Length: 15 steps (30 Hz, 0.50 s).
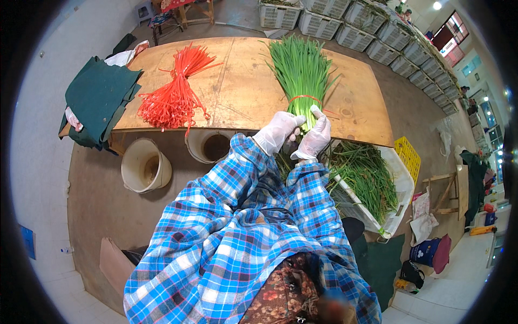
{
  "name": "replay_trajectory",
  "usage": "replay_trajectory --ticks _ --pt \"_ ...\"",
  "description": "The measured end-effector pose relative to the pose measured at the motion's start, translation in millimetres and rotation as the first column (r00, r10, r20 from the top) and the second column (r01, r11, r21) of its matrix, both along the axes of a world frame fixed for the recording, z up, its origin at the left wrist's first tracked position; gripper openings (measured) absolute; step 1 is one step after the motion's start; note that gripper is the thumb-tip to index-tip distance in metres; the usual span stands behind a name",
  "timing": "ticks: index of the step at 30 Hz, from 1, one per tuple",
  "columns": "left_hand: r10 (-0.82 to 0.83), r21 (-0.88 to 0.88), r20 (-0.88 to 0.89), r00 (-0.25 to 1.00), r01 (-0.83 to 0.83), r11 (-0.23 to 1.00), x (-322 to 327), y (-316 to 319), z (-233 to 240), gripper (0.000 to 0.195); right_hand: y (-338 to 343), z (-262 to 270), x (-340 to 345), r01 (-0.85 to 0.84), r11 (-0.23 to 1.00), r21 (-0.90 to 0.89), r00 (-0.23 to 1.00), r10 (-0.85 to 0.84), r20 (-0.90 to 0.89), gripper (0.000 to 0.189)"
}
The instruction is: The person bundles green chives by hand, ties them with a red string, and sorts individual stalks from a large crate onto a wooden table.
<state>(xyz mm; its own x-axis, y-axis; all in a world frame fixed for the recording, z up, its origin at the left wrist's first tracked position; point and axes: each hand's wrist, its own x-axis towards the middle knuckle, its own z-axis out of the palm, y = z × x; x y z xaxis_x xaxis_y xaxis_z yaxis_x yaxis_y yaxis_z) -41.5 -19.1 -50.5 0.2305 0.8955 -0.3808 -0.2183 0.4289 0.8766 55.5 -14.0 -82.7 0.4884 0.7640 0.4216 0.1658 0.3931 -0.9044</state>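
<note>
A thick bundle of garlic chives (300, 69) lies on the wooden table (238, 89), leaves pointing away from me. Around its lower part runs a red plastic tie (304, 96), one loose end sticking out to the right. My left hand (279, 130), in a white glove, grips the pale stem end from the left. On the right side of the same stems, my gloved right hand (316, 135) has its fingers and thumb against them. The stem tips are partly hidden by my hands.
Left on the table are a heap of red plastic ties (175, 93) and dark green cloths (99, 101). Below stand two white buckets, one nearer (146, 166), and a white crate (398, 194) of loose chives. Stacked crates (319, 25) line the back.
</note>
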Motion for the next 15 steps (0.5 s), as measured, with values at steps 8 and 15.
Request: replay_trajectory --ticks 8,15 --pt "0.042 -0.009 0.086 0.995 -0.042 0.999 7 -11 0 0.022 1 2 -5 -0.05 0.999 -0.01 0.977 0.047 -0.206 0.028" --pt "-0.107 0.103 -0.064 0.992 0.113 0.988 -21 -8 7 0.038 -6 10 19 -0.17 0.983 0.069 0.968 0.18 -0.176 0.031"
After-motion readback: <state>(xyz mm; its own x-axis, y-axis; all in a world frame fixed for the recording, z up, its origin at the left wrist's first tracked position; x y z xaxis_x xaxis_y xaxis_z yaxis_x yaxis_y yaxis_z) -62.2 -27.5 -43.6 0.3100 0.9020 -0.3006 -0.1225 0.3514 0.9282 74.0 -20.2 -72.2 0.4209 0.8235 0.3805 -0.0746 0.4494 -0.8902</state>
